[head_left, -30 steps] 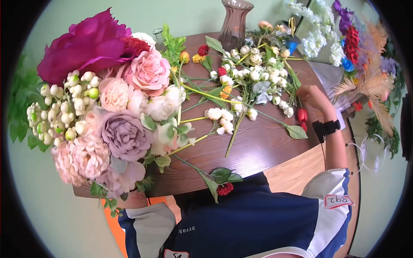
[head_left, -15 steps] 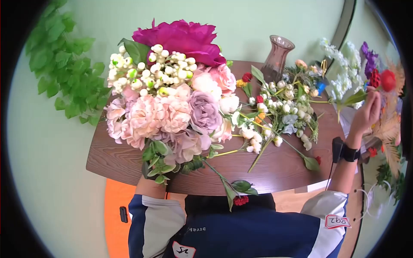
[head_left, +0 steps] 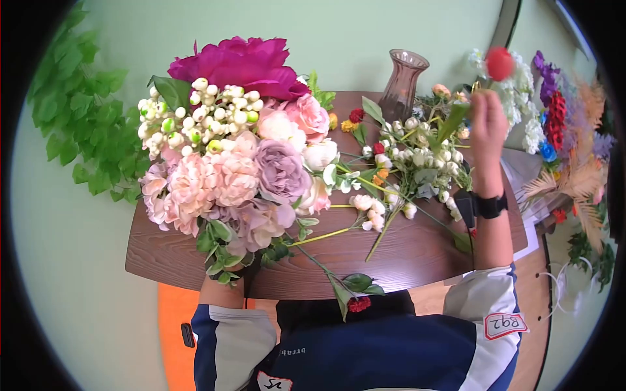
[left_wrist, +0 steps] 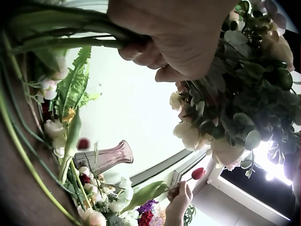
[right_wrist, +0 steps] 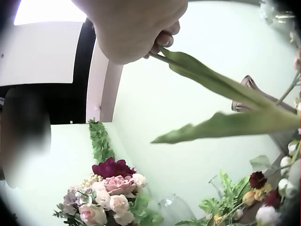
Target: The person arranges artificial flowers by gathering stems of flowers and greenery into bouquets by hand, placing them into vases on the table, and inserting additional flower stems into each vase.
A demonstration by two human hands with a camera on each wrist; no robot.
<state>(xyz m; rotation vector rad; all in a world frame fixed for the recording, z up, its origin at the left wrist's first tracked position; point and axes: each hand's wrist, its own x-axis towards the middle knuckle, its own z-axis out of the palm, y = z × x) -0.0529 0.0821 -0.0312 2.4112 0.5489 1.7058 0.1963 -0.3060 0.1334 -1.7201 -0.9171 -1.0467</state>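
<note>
Blurred red flower (head_left: 500, 63), head view

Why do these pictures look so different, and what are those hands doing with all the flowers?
There is no machine here, just a person using bare hands. One camera sits on the head and looks down; that makes the picture with the whole table. The others sit on the left and right wrists, so each sees a hand up close.

The left hand grips a big bouquet by its stems. The right hand holds up a red flower. White flowers lie on the table, and a vase stands near the back.
</note>
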